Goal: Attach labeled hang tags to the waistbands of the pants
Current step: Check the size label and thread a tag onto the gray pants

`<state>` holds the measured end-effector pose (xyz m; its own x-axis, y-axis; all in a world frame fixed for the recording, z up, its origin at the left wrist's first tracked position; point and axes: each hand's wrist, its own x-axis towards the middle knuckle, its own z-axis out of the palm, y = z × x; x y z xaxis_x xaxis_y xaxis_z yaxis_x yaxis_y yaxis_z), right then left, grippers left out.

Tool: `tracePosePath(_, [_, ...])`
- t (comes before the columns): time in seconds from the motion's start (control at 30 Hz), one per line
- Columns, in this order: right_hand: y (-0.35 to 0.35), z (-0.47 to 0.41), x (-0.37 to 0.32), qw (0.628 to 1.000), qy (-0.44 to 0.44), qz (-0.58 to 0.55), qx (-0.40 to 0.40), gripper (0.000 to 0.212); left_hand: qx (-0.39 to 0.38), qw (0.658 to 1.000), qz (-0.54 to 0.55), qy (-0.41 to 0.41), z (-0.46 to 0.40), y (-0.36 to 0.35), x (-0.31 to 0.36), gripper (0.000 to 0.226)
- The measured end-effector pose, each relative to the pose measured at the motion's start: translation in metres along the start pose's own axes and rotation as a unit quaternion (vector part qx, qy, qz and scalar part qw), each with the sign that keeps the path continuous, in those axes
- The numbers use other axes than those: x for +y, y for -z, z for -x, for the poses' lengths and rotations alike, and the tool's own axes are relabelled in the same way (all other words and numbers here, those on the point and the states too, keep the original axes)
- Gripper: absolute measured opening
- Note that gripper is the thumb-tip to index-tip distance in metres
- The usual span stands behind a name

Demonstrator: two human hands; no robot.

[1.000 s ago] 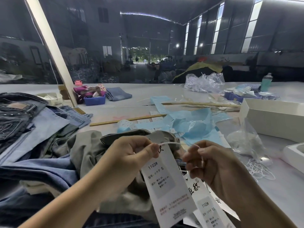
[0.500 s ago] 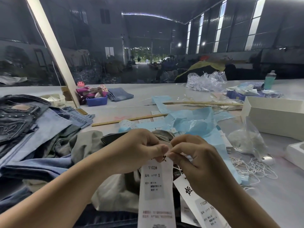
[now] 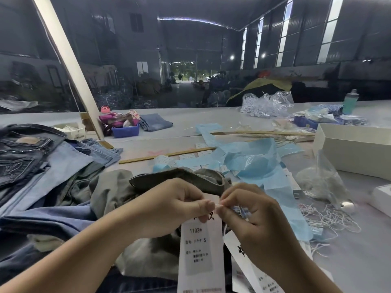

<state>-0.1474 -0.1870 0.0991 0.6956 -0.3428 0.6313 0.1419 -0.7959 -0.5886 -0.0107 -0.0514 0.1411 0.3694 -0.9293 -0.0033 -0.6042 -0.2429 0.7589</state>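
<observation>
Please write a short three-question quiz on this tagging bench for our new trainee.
1. True or false: the left hand pinches the top of the hang tag printed 1103#.
2. The right hand meets the left at the tag's: A) bottom edge B) top end C) middle.
3. Fill in: the size letter printed on the tag is ___.

Key: 1 true; 2 B; 3 S. The olive pants lie bunched just behind both hands, and loose white strings lie to the right.
</observation>
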Motion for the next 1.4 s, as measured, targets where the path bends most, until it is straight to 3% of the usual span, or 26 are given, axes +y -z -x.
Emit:
tracePosePath(0.2, [-0.007,0.012,0.002,1.0,0.02,-0.003,-0.017,0.004,0.052,0.997,0.048,0.009,0.006,-0.012,-0.014,0.032])
tracePosePath(0.4, [-0.001,0.013,0.003,0.992,-0.055,-0.053,-0.103,0.021,0.077,0.991,0.109,0.031,0.01,-0.013,-0.014,0.03])
tracePosePath(0.67, [0.001,0.005,-0.008,0.979,-0.121,-0.123,-0.107,0.009,0.071,0.992,0.1,-0.002,0.011,-0.022,-0.012,0.025])
tracePosePath(0.73, [0.002,0.003,-0.009,0.952,-0.181,-0.213,-0.123,0.01,0.078,0.993,0.086,-0.028,0.012,-0.025,-0.012,0.026])
tracePosePath(0.83, [0.001,0.0,-0.009,0.884,-0.261,-0.347,-0.174,0.021,0.119,0.99,0.028,-0.064,0.013,-0.028,-0.012,0.012])
tracePosePath(1.0, [-0.001,-0.003,-0.005,0.87,-0.291,-0.334,-0.217,0.021,0.132,0.984,-0.051,-0.107,0.015,-0.028,-0.012,0.015])
tracePosePath(1.1, [0.003,-0.004,-0.005,0.86,-0.288,-0.351,-0.233,0.015,0.099,0.991,-0.002,-0.093,0.018,-0.023,-0.015,0.013])
tracePosePath(1.2, [0.006,-0.004,-0.004,0.856,-0.29,-0.352,-0.244,0.012,0.082,0.991,0.097,-0.049,0.022,-0.017,-0.018,0.027])
tracePosePath(1.3, [0.005,-0.002,-0.005,0.855,-0.291,-0.345,-0.256,0.021,0.123,0.986,0.105,-0.036,0.019,-0.02,-0.022,0.02])
tracePosePath(1.4, [0.003,-0.001,-0.008,0.881,-0.287,-0.3,-0.227,0.024,0.196,0.971,0.135,-0.023,0.014,-0.03,-0.023,0.019])
